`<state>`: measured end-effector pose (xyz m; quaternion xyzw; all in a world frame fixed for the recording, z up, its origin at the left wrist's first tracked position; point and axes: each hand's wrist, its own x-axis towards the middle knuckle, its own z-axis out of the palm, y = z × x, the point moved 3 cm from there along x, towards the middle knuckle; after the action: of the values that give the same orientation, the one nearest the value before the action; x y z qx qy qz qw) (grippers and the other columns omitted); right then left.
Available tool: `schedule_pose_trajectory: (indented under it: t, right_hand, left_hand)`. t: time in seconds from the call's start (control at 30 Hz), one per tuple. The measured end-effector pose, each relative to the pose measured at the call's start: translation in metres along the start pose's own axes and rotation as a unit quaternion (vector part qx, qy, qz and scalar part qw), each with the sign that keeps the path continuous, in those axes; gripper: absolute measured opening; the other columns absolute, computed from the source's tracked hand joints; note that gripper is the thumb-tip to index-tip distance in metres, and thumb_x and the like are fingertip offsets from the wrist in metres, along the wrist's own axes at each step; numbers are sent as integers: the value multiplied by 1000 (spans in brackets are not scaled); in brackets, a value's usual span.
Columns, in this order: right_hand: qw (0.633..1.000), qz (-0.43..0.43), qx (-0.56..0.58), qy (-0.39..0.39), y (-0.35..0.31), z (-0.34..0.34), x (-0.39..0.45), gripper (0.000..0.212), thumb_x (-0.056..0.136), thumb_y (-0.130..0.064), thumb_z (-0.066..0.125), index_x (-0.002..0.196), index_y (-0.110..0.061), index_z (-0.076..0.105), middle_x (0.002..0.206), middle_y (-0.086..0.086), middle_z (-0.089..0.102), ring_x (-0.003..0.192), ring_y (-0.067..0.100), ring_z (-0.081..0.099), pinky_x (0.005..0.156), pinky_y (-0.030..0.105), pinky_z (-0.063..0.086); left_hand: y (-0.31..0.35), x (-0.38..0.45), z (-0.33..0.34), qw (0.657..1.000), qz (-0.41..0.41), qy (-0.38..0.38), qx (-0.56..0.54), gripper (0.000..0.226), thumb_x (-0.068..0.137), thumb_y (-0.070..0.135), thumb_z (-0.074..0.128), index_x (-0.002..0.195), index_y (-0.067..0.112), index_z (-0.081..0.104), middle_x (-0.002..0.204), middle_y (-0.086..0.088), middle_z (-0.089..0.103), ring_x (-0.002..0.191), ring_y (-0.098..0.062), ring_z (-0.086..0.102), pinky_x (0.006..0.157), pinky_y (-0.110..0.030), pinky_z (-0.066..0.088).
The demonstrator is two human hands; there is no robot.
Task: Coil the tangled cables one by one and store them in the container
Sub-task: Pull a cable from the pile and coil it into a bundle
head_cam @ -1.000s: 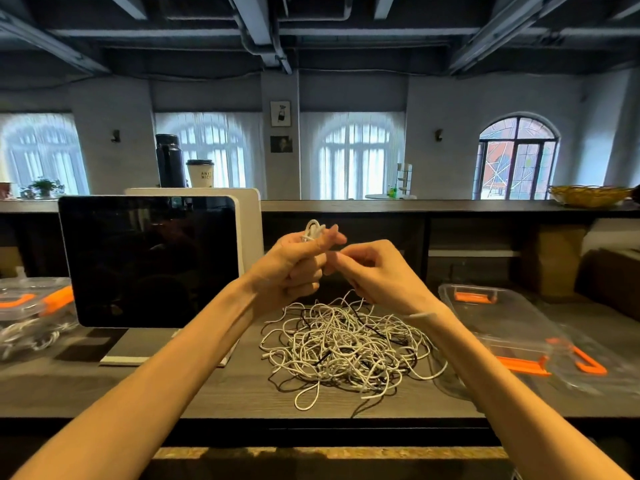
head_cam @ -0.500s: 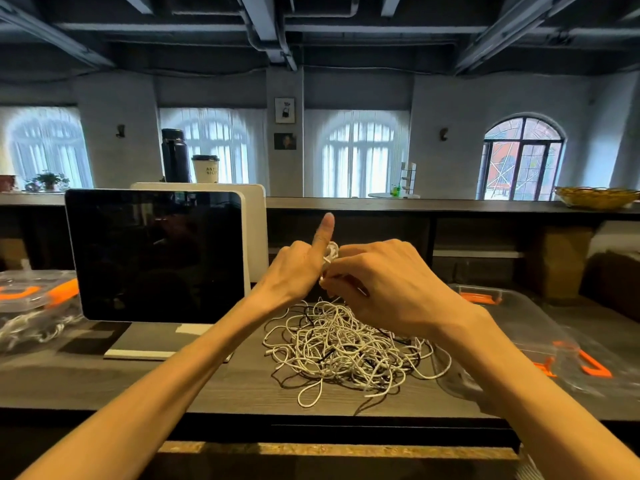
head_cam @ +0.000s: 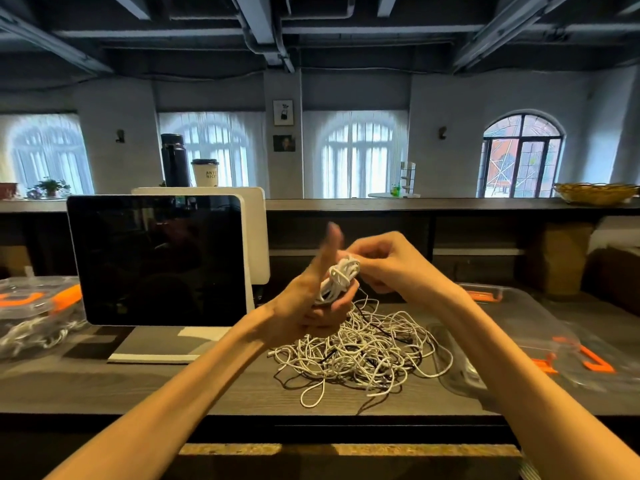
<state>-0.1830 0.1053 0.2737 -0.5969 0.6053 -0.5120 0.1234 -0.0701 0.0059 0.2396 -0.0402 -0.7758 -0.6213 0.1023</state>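
Observation:
A small white coiled cable point(head_cam: 337, 280) sits in my left hand point(head_cam: 311, 303), whose lower fingers curl round it while one finger sticks up, blurred. My right hand point(head_cam: 388, 263) is just right of the coil with curled fingers pinching the cable's end at the top of the bundle. Below both hands a tangled pile of white and dark cables point(head_cam: 360, 351) lies on the dark wooden desk point(head_cam: 104, 386). A clear container with orange clips point(head_cam: 540, 341) lies open at the right. A second clear container point(head_cam: 31, 317) with coiled cables inside stands at the far left.
A dark-screened monitor point(head_cam: 156, 261) on a white stand occupies the left middle of the desk. Behind runs a raised shelf point(head_cam: 450, 203) with a black flask point(head_cam: 175, 161), a paper cup point(head_cam: 205, 173) and a woven basket point(head_cam: 595, 192). Cardboard boxes point(head_cam: 557, 258) sit at back right.
The coil in my left hand has grown thicker. My right hand circled around it and now sits to its right, higher than half a second ago. The view shifted slightly.

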Motion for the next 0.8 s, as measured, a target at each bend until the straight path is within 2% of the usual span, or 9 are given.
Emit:
schedule_pose_trajectory:
  t: [0.07, 0.13, 0.27, 0.4, 0.47, 0.53, 0.6, 0.7, 0.8]
  right_hand:
    - [1000, 11, -11, 11, 4, 2, -6, 21, 90, -39, 70, 101, -22, 76, 73, 5, 69, 62, 12, 57, 57, 23, 41]
    - [1000, 12, -23, 13, 4, 2, -12, 20, 95, -35, 68, 112, -25, 66, 76, 5, 71, 65, 17, 59, 58, 26, 45]
    - [999, -3, -41, -16, -5, 2, -21, 17, 100, -25, 62, 117, -21, 62, 74, 3, 71, 59, 14, 62, 51, 20, 47]
    - [996, 5, 80, -49, -5, 0, -27, 23, 99, -17, 61, 119, -10, 69, 105, 10, 77, 92, 24, 76, 71, 27, 59]
    - [980, 3, 181, -81, -3, 0, -30, 33, 93, -15, 66, 126, -10, 66, 122, 12, 73, 111, 28, 72, 81, 29, 59]
    - [956, -19, 263, -132, -4, 3, -34, 50, 88, -9, 66, 137, -10, 57, 137, 12, 66, 127, 30, 63, 94, 32, 57]
    - [954, -36, 266, -137, -7, 4, -35, 50, 92, 0, 62, 140, -10, 54, 140, 9, 64, 131, 29, 61, 101, 36, 54]
    - [982, -37, 177, -46, -13, 5, -33, 27, 94, -10, 60, 121, -11, 66, 117, 7, 76, 110, 25, 73, 81, 28, 61]
    - [993, -55, 109, 4, -17, 9, -32, 14, 94, -14, 64, 105, -9, 71, 101, 10, 79, 94, 25, 77, 66, 27, 62]
  left_hand:
    - [1, -1, -6, 1000, 17, 11, 15, 55, 90, 55, 63, 53, 19, 47, 45, 3, 29, 40, -13, 21, 44, -31, 16]
    - [-1, -1, -14, 999, 2, 46, -7, 52, 90, 41, 68, 54, 16, 40, 45, 3, 26, 39, -13, 20, 42, -27, 18]
    - [-2, 3, -15, 995, -24, 77, -51, 51, 95, 53, 57, 61, 15, 54, 49, 2, 25, 39, -11, 17, 41, -25, 18]
    - [-2, 7, -12, 988, -22, 79, -131, 48, 97, 58, 51, 70, 18, 60, 52, -1, 25, 42, -14, 10, 36, -18, 21]
    - [-5, 8, -16, 977, -22, 83, -194, 48, 94, 60, 54, 77, 16, 59, 50, 1, 28, 36, -9, 19, 37, -16, 22]
    - [-7, 8, -17, 971, -23, 81, -225, 56, 87, 68, 58, 78, 13, 66, 57, 0, 31, 44, -10, 27, 44, -17, 22]
    - [-8, 8, -17, 958, -12, 79, -276, 60, 84, 72, 58, 90, 15, 74, 65, -3, 23, 52, -13, 18, 51, -17, 18]
    - [-6, 6, -15, 947, 10, 68, -314, 53, 92, 66, 50, 97, 20, 77, 55, 0, 38, 35, -6, 28, 40, -11, 24]
    - [-8, 3, -11, 954, 7, 86, -288, 48, 96, 61, 47, 104, 21, 73, 54, 0, 49, 32, -5, 32, 35, -12, 29]
